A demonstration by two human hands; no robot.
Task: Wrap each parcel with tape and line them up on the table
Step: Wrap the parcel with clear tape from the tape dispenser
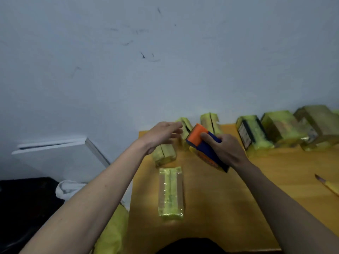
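Observation:
My right hand [226, 149] grips an orange and blue tape dispenser [202, 145] with a yellow tape roll, held above the wooden table [238, 198]. My left hand [161, 134] hovers open, fingers spread, over a small yellow-taped parcel [165, 154] near the table's far left corner. A long taped parcel [171, 193] lies flat in front of it. Two more small parcels, one [185, 125] and another [211, 121], stand against the wall behind the dispenser. Larger taped parcels [253, 134] [282, 129] [315, 123] form a row along the wall to the right.
A yellow-handled cutter [328, 186] lies at the table's right edge. A white panel [60, 158] leans on the wall left of the table, with white cloth [67, 189] below it. Yellow material [111, 233] hangs off the table's near left side.

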